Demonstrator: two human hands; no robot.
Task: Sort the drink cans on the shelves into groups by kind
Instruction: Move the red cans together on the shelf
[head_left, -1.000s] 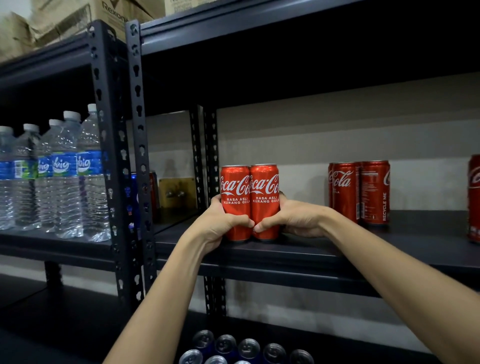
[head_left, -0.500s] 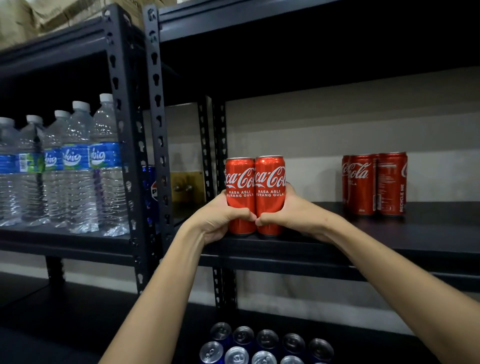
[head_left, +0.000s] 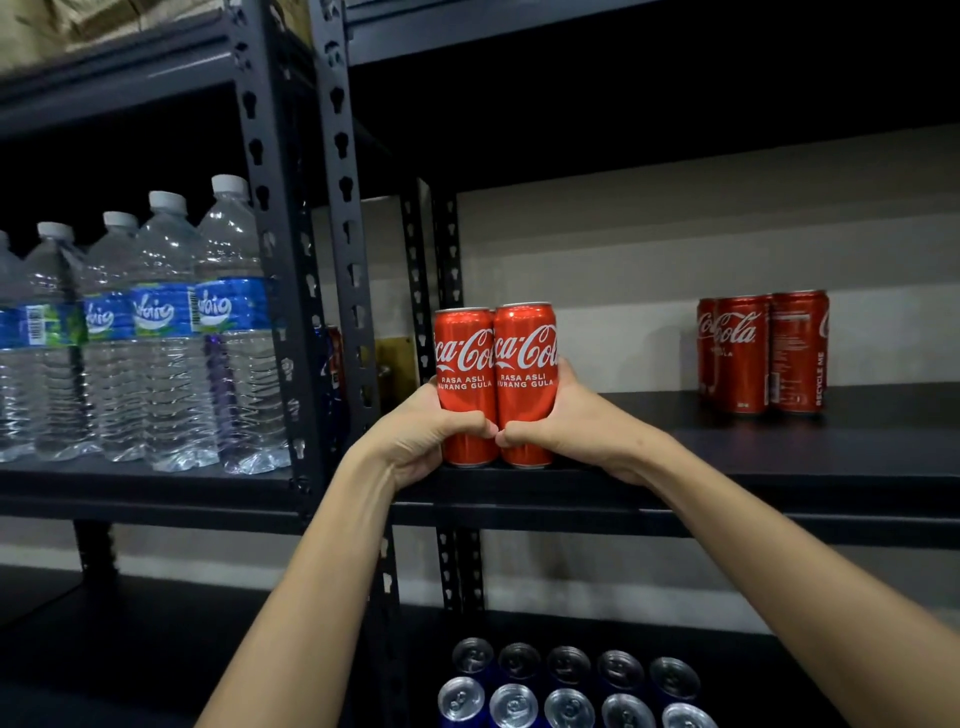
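Observation:
Two red Coca-Cola cans stand upright side by side at the left end of the dark middle shelf (head_left: 727, 457). My left hand (head_left: 415, 441) grips the left can (head_left: 464, 364), thumb across its front. My right hand (head_left: 566, 426) grips the right can (head_left: 524, 358) the same way. The two thumbs meet low between the cans. Further right on the same shelf stands a group of three more red Coca-Cola cans (head_left: 761, 353). Several blue cans with silver tops (head_left: 566, 686) stand on the shelf below.
Several water bottles (head_left: 156, 338) with blue labels fill the left rack's shelf. Perforated black uprights (head_left: 337, 249) separate the racks; a dark can (head_left: 332, 358) shows behind them. Cardboard boxes (head_left: 78, 26) sit on top. Bare shelf lies between the two red groups.
The two held cans have drifted slightly right and up in view as my head turned left and down; both hands keep the same grip on them.

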